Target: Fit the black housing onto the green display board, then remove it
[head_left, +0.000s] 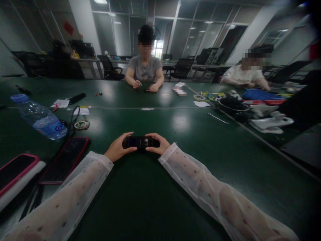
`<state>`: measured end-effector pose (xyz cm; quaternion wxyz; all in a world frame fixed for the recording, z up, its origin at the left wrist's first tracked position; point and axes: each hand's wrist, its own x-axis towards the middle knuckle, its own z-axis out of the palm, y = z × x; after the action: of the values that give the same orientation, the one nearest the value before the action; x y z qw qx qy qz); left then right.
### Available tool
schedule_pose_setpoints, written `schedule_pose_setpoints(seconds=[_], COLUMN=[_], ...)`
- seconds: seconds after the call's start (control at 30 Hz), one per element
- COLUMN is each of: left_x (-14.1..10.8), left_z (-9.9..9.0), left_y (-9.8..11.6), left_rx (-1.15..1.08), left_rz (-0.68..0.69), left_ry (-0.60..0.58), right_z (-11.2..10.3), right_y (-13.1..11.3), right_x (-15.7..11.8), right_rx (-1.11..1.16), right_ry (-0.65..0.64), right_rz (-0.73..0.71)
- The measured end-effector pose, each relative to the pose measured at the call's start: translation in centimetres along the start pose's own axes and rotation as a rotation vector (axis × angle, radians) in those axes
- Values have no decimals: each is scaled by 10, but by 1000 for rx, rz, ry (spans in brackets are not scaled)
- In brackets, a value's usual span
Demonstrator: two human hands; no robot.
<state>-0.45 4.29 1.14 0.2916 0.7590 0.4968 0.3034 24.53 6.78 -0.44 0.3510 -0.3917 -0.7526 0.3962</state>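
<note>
Around the black handheld device (141,143), the green tabletop (136,118) leaves a hand passage at 12 o'clock, until the co-worker's hands (136,84), and at 6, between the sheer sleeves (198,177). A red-edged smartphone (65,160) obstructs 9, a water bottle (40,117) 10; a wrench (218,118) lies flat toward 2, with a cable pile (233,102) beyond.

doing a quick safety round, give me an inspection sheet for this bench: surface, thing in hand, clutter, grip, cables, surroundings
Surface: green table, seam running across
Job's things: black device with white markings
Clutter: bottle, red-edged phone and pink-cased phone at left; wrench at right
Grips: left grip and right grip hold opposite ends of the black device
Cables: yellow cable, coiled, at right
Surroundings: person in grey opposite, person in white farther right, office chairs behind
</note>
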Motion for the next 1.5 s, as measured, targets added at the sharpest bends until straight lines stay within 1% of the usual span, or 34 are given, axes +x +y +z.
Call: schedule_pose_setpoints(seconds=[0.23,0.43,0.6,0.73,0.87,0.93,1.17,1.37,1.5], left_x=[1,0,0,0,0,0,1,1,1], left_z=[0,-2,-3,-2,-2,-1,-1,-1,-1], left_y=[2,5,7,5,2,2,3,5,5], left_rx=[13,-23,-22,-15,-14,-12,24,43,65], left_rz=[-60,-118,-102,-70,-79,-86,-111,-126,-106], left_ry=[73,56,38,45,51,55,72,72,79], right_z=[1,2,1,0,0,1,6,7,5], right_y=[-1,0,-1,1,3,4,7,11,10], right_x=[-1,0,0,1,1,0,-3,-1,1], right_rx=[-23,-34,-55,-63,-74,-89,-175,-196,-221], right_ry=[40,59,46,38,12,24,125,148,138], right_rz=[66,67,108,121,125,126,67,37,-25])
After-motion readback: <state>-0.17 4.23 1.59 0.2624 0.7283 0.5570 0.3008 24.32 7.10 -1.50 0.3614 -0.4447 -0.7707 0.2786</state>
